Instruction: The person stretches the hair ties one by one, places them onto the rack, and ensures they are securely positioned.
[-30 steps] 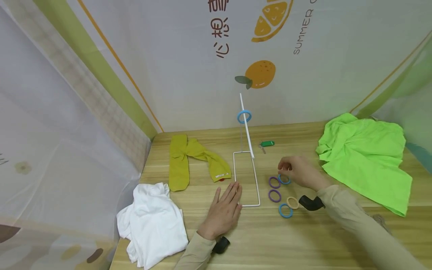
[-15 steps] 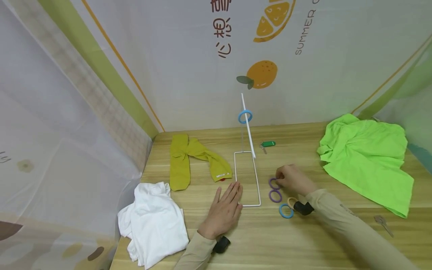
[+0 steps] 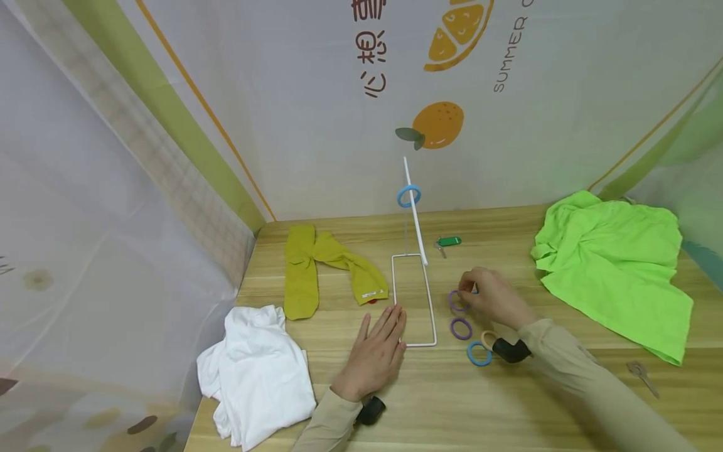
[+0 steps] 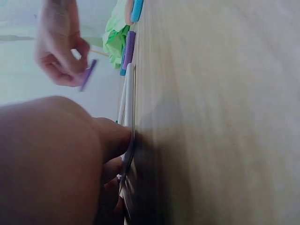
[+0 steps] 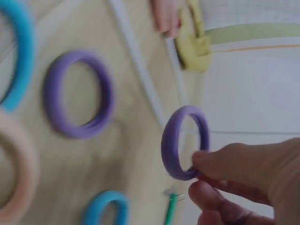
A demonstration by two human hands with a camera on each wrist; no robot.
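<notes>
My left hand [image 3: 373, 358] lies flat with straight fingers over the left side of a white wire stand's base [image 3: 430, 304]. A blue hair tie [image 3: 400, 198] hangs on the stand's slanting upper bar [image 3: 417, 223]. My right hand [image 3: 494, 298] pinches a purple hair tie [image 5: 170, 147] between thumb and fingers, held above the table in both wrist views. Below it on the table lie a second purple hair tie [image 5: 55, 96], a blue one [image 5: 26, 42], a beige one [image 5: 26, 159] and another blue one [image 5: 94, 211], mostly hidden by my right hand in the head view.
Mustard-yellow cloth [image 3: 301, 276] and a folded white cloth [image 3: 265, 376] lie left of the stand. Bright green cloth [image 3: 610, 263] spreads at the right. A key with a green tag [image 3: 449, 241] lies behind, and a loose key [image 3: 641, 378] lies front right. A printed curtain [image 3: 316, 138] hangs behind.
My right hand has moved slightly left from beside the blue hair tie to the farther purple one, gripped it and raised it. The left hand has stayed in place.
</notes>
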